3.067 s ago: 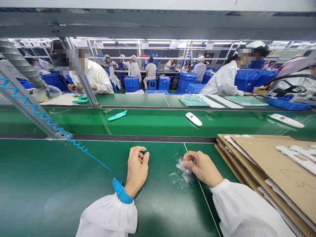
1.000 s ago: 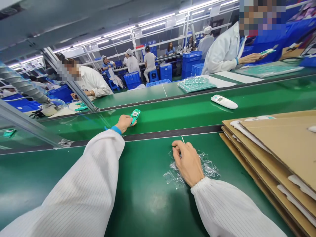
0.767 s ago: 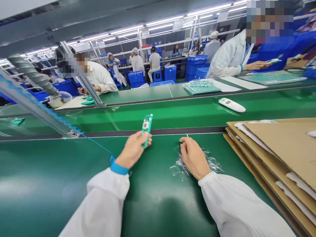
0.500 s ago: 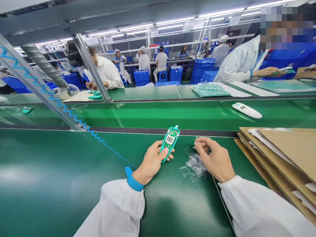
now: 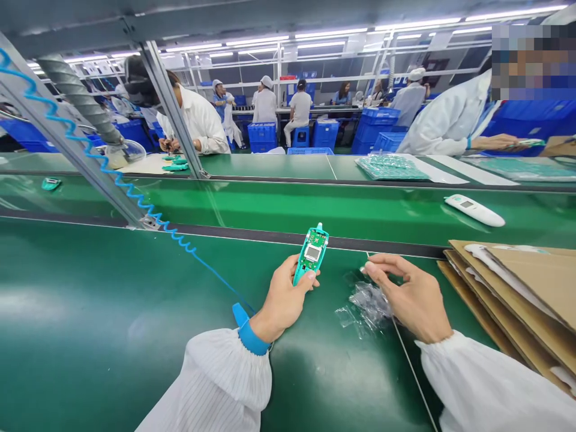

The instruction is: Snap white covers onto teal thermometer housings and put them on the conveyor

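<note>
My left hand (image 5: pixel 284 300), with a blue wrist strap (image 5: pixel 252 336) at its cuff, grips an open green thermometer housing (image 5: pixel 297 275). Inside the housing lies a green circuit board with a small grey display (image 5: pixel 312 253), and a pale tip points away from me. Thumb and forefinger of my right hand (image 5: pixel 414 297) are pinched on something tiny and whitish, too small to name. Below those fingers, a loose heap of clear plastic film pieces (image 5: pixel 369 303) rests on the green bench (image 5: pixel 171 324), partly covered by my right hand.
Stacked cardboard sheets (image 5: pixel 526 294) stand at right. Beyond the bench, a white thermometer (image 5: pixel 477 211) and a green part (image 5: pixel 51 184) lie on the green belt (image 5: pixel 270 204). A blue coiled cord (image 5: pixel 130 189) runs past a metal post (image 5: pixel 173 114). Co-workers sit across the belt.
The view has shifted slightly, and the white thermometer appears further right. The housing in my left hand is tilted a little more upright. My right hand remains pinched by the film pieces.
</note>
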`<state>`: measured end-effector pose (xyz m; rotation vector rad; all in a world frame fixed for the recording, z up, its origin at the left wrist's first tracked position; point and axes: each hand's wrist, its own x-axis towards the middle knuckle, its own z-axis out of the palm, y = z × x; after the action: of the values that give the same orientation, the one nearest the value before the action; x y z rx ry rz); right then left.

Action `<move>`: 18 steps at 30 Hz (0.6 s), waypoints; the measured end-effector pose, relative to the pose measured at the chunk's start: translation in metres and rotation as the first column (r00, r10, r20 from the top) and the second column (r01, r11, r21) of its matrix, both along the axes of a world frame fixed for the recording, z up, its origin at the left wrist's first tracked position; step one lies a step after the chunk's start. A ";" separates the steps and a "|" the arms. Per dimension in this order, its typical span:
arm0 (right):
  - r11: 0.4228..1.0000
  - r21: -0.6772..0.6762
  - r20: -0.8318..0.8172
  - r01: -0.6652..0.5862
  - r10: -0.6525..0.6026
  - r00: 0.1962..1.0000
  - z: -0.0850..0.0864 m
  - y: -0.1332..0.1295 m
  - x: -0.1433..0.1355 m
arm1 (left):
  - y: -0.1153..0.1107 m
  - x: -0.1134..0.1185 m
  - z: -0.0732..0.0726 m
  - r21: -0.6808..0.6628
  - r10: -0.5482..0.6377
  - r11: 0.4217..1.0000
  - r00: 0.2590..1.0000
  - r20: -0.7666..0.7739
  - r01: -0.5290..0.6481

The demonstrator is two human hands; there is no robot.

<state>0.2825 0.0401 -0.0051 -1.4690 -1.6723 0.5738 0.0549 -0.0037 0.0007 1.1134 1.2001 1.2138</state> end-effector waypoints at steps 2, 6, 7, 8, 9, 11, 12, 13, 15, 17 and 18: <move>0.979 -0.108 -0.053 -0.173 0.168 0.984 0.001 -0.002 -0.003 | 0.000 0.000 -0.001 0.005 0.016 1.000 1.000 -0.007 -0.016; 0.972 0.018 0.167 -0.234 0.228 0.959 -0.013 0.002 -0.007 | 0.000 0.001 -0.003 -0.010 0.032 0.999 0.999 -0.010 -0.032; 0.973 0.055 0.208 -0.222 0.206 0.956 -0.018 0.003 -0.006 | 0.000 0.001 -0.003 -0.012 0.032 0.999 0.999 -0.008 -0.032; 0.973 0.082 0.235 -0.218 0.194 0.952 -0.022 0.005 -0.006 | 0.000 0.001 -0.003 -0.010 0.030 0.999 1.000 -0.008 -0.031; 0.970 0.106 0.261 -0.219 0.186 0.947 -0.024 0.006 -0.005 | 0.000 0.002 -0.004 -0.005 0.030 1.000 1.000 -0.008 -0.030; 0.964 0.174 0.324 -0.201 0.137 0.936 -0.027 0.006 -0.005 | 0.000 0.002 -0.005 0.014 0.022 1.000 1.000 -0.014 -0.021; 0.958 0.220 0.359 -0.183 0.095 0.929 -0.027 0.006 -0.006 | 0.000 0.002 -0.005 0.026 0.013 1.000 1.000 -0.018 -0.012; 0.949 0.270 0.392 -0.164 0.047 0.919 -0.026 0.004 -0.007 | -0.001 0.002 -0.005 0.039 0.000 0.999 1.000 -0.023 0.001; 0.922 0.358 0.437 -0.145 -0.028 0.899 -0.021 0.000 -0.010 | -0.002 0.002 -0.005 0.065 -0.027 0.997 0.998 -0.050 0.030; 0.895 0.421 0.438 -0.151 -0.054 0.897 -0.016 -0.004 -0.015 | -0.004 0.003 -0.004 0.081 -0.042 0.995 0.989 -0.142 0.054; 0.881 0.446 0.426 -0.157 -0.055 0.903 -0.013 -0.007 -0.018 | -0.005 0.004 -0.003 0.083 -0.045 0.995 0.977 -0.210 0.063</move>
<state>0.2649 0.0333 -0.0177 -1.2374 -2.0147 -0.1590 0.0588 -0.0092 -0.0026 1.3583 1.2735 1.1392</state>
